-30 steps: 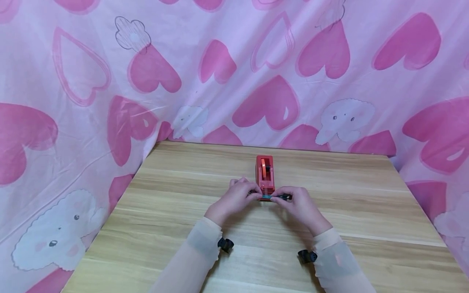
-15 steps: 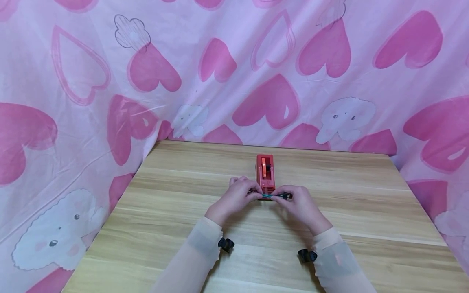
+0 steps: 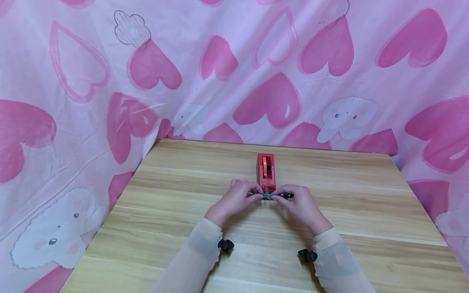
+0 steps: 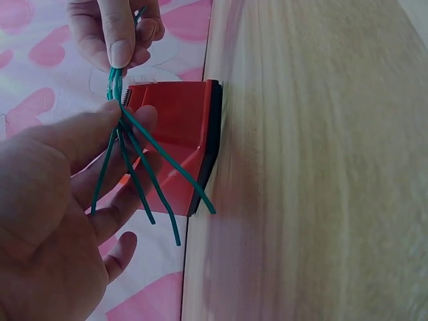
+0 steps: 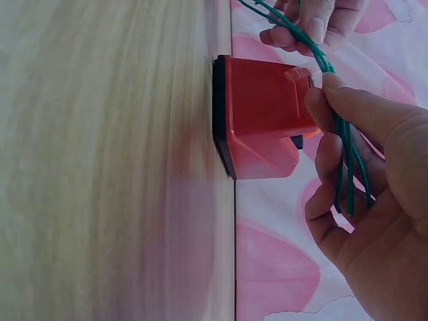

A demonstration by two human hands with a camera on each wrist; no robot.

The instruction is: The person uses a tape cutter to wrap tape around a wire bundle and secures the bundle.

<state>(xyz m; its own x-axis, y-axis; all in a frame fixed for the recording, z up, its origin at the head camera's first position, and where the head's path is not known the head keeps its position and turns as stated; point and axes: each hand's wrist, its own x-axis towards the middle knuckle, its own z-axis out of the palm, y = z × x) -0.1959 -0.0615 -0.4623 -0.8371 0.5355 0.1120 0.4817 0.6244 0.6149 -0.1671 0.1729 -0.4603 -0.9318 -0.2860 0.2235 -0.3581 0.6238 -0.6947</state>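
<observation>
Both hands hold a small bundle of thin green wires (image 4: 115,83) sideways, just in front of a red tape dispenser (image 3: 270,183). My left hand (image 3: 236,197) pinches one part between thumb and forefinger; several loose wire ends fan out below its fingers in the left wrist view. Close beside it, my right hand (image 3: 297,201) pinches the bundle (image 5: 324,60) the same way, with more wire ends hanging across its palm. A short gap of bare bundle shows between the two thumbs. In the right wrist view, a clear tape end (image 5: 299,72) lies at the dispenser's cutting edge, near the wires.
An orange tape roll core (image 3: 264,166) sits inside the dispenser. The wood-grain table (image 3: 176,244) runs back to a pink cloth (image 3: 216,93) with hearts, hung behind and at the sides. A small black camera (image 3: 226,245) is worn on each wrist.
</observation>
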